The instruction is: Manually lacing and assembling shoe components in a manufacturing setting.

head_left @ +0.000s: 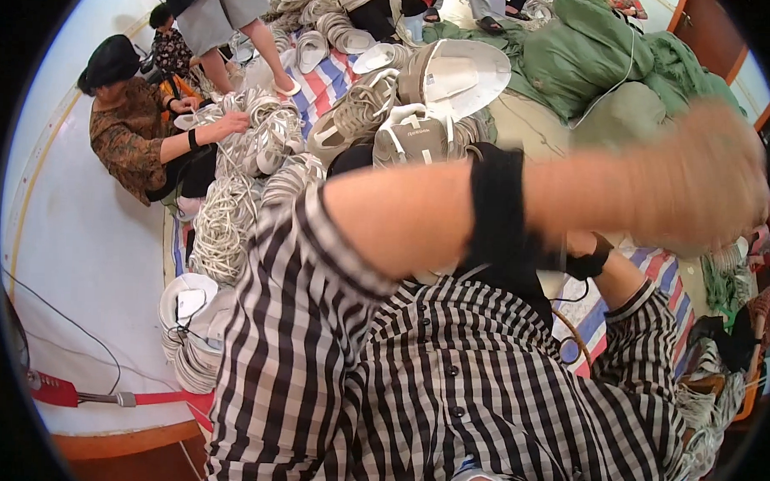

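My left arm, in a black-and-white checked sleeve with a black band on the forearm, stretches across to the right. At its end my left hand (692, 179) is smeared by motion, so I cannot make out its fingers or anything in them. Behind that forearm, my right hand (580, 244) is mostly hidden; a black wristband (589, 261) shows below it. Whether it holds anything cannot be seen. Just beyond my left forearm stands a grey-and-white shoe upper (412, 140). Beside it lie a laced grey shoe upper (353, 121) and a stack of pale uppers (463, 74).
At left, a seated co-worker (125, 142) handles laced uppers (274, 126). Bundled white laces (224, 226) and stacked uppers (191, 327) lie along my left. Large green cloth bundles (591, 53) fill the far right. A striped sheet (327, 77) covers part of the floor.
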Available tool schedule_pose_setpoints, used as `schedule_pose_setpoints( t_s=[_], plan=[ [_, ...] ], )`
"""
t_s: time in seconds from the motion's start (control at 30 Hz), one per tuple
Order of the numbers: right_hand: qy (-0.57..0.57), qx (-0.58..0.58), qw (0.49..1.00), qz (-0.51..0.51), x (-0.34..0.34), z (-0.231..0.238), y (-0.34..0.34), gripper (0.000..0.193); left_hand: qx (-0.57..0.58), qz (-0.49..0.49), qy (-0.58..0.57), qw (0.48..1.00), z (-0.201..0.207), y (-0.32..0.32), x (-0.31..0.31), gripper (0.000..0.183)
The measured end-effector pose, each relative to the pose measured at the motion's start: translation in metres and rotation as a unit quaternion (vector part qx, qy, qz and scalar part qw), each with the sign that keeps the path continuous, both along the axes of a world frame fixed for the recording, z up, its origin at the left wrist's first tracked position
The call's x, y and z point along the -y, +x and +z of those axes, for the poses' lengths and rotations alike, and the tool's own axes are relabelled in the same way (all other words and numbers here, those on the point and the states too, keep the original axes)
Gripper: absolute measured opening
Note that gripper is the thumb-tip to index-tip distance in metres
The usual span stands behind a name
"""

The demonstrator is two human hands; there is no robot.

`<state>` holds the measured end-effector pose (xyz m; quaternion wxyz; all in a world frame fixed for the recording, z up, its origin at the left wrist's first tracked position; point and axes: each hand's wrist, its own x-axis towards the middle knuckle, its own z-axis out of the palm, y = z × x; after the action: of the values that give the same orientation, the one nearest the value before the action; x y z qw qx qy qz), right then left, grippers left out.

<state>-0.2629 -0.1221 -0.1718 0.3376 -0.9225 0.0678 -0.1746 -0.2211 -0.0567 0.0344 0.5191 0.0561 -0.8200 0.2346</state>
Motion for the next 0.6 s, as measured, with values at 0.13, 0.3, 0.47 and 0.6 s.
schedule_pose_setpoints(
  t_s=[0.13, 0.3, 0.47, 0.6],
  plan=[
    [-0.054, -0.063, 0.996, -0.04, -0.035, 0.007, 0.004, 0.038, -0.039, 0.155, 0.255, 0.954, -0.03, 0.112, 0.075, 0.032],
    [0.03, -0.049, 0.996, -0.063, -0.037, 0.009, 0.001, 0.009, -0.106, 0.305, 0.575, 0.751, -0.098, 0.232, -0.019, 0.026],
    [0.07, -0.048, 0.992, -0.099, -0.044, 0.029, 0.004, 0.015, -0.132, 0.349, 0.58, 0.724, -0.16, 0.23, -0.106, 0.016],
    [0.013, -0.048, 0.997, -0.053, -0.043, 0.005, 0.007, 0.023, -0.117, 0.38, 0.507, 0.765, -0.187, 0.217, -0.113, 0.015]
  ],
)
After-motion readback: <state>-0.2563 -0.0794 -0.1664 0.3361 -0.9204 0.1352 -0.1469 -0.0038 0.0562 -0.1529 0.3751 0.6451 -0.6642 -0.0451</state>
